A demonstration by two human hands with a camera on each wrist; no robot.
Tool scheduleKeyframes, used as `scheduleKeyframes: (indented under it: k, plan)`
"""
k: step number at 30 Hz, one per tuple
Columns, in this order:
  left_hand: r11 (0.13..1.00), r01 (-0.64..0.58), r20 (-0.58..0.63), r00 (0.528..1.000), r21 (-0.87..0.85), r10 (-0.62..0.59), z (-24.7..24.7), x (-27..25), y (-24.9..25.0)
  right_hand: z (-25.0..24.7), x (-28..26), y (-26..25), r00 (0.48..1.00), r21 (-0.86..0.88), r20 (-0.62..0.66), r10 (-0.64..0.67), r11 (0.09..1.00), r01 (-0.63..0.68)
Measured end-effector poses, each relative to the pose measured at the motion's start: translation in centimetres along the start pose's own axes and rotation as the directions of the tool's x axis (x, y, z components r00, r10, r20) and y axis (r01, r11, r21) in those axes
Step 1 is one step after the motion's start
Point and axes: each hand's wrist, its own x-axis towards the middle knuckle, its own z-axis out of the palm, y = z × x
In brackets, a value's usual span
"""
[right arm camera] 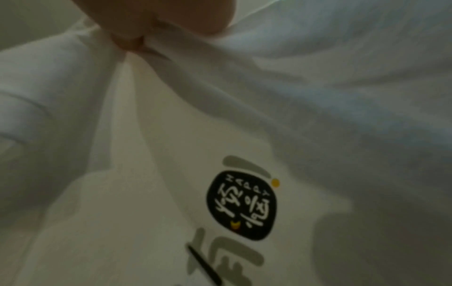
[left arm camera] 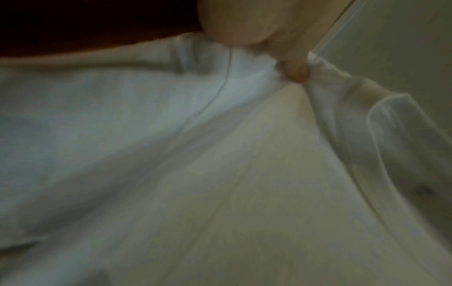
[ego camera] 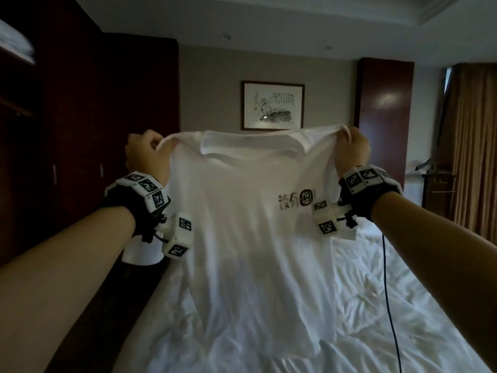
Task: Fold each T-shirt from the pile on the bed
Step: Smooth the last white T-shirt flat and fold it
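I hold a white T-shirt (ego camera: 247, 238) up in the air over the bed, spread wide by its shoulders. My left hand (ego camera: 146, 154) pinches the left shoulder, my right hand (ego camera: 352, 148) pinches the right shoulder. The collar faces me at the top and a black chest print (ego camera: 297, 201) shows on the right side. The hem hangs down to the bed (ego camera: 376, 305). In the left wrist view my left hand (left arm camera: 288, 63) grips bunched cloth of the T-shirt (left arm camera: 220, 174). In the right wrist view my right hand (right arm camera: 137, 36) pinches the T-shirt (right arm camera: 318, 116) above the black print (right arm camera: 242, 205).
The bed has a rumpled white sheet. A dark wardrobe (ego camera: 80, 130) stands on the left, a framed picture (ego camera: 273, 105) hangs on the far wall, and curtains (ego camera: 473, 146) hang at the right. A black cable (ego camera: 390, 305) drops from my right wrist across the bed.
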Motion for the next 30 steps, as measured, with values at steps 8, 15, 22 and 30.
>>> scheduleKeyframes:
  k: [8, 15, 22, 30]
  plan:
    - [0.989, -0.034, -0.109, 0.994, -0.143, 0.018, -1.8, 1.0, 5.1, -3.4, 0.1, -2.7, 0.995, 0.074, -0.085, -0.059, 0.995, 0.065]
    - [0.999, -0.037, -0.032, 0.999, -0.022, 0.037, -1.1, 1.3, 3.9, -2.9, 0.7, 0.4, 0.998, -0.017, -0.044, 0.044, 0.999, -0.045]
    - [0.981, -0.027, 0.386, 0.921, 0.192, -0.051, 3.8, -1.2, -4.5, 1.2, -0.1, 10.7, 0.917, -0.299, 0.238, 0.321, 0.922, -0.245]
    - [0.927, 0.110, 0.647, 0.687, 0.357, -0.331, 12.1, -11.2, -19.8, 8.9, -5.7, 27.5, 0.699, -0.578, 0.387, 0.601, 0.749, -0.324]
